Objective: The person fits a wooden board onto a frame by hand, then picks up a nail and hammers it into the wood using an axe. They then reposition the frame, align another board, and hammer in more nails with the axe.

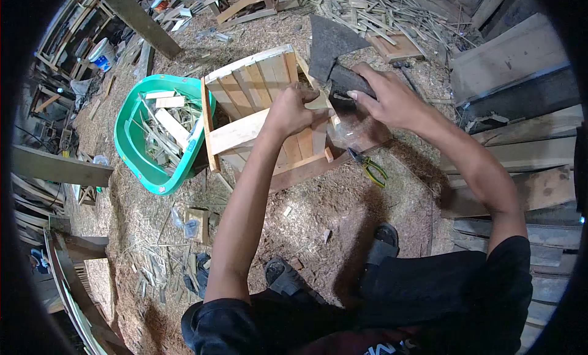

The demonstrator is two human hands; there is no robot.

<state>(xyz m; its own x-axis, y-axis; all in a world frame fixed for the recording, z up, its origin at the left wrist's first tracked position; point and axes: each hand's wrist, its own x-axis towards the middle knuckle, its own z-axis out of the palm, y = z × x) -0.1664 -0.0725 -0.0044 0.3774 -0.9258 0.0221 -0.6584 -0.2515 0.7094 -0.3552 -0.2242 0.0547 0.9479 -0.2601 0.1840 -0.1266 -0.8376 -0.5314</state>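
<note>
My right hand (387,99) is wrapped around the dark handle end of a hatchet (334,45), its broad blade raised above the right side of a slatted wooden piece (254,82). That piece, built of pale and brown slats with a crossboard (239,132), stands in front of me. Over the right end of the crossboard, my left hand (291,113) is closed, thumb and fingers together near the edge. Whatever is pinched there is too small or hidden to name. Pliers (372,170) with yellow-green handles lie just right of the wooden piece, near a clear plastic bag (358,128).
A green tub (125,140) of wood offcuts stands at left. Sawdust and scraps cover the floor (306,214). Planks (514,140) are stacked along the right, thin sticks (380,12) pile at the back, and a post (138,21) rises at back left.
</note>
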